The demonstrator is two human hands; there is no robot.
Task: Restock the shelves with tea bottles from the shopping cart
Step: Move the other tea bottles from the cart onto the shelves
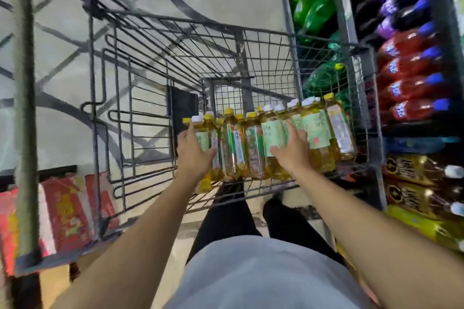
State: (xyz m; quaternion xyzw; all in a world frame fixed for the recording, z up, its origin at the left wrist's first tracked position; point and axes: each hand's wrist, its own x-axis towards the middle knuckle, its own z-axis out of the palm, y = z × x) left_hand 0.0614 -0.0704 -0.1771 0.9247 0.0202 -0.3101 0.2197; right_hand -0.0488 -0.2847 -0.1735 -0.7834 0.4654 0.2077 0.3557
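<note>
Plainly, both hands are reached down into the shopping cart (155, 75) and laid against the tea bottles (253, 143) packed at its near end. The left hand (194, 152) is spread, fingers straight along the outer bottle of the row, the thumb stretched across the front of that bottle; whether anything is actually gripped cannot be told. The right hand (292, 149) is likewise opened wide, fingers extended upward over the pale green labels and the thumb pointed left across a bottle's front — it is pressed flat on the bottles rather than closed round one.

Roughly a dozen bottles are seen standing upright in a tight row across the cart's width, filled with golden liquid; some are capped yellow, others white, though an exact count is not allowed by the blur and overlap. The rest of the wire basket is seen through to the pale floor (62, 120).

To the right, the shelves (351, 20) are stocked with other drinks: green bottles (313, 5) at the top, dark bottles with purple labels (401, 0), red bottles with blue caps (411, 78) below them, and dark-and-gold bottles (414, 183) on the lowest level seen. At the lower left, red packages (67, 208) are stacked beside the cart — their contents cannot be made out
</note>
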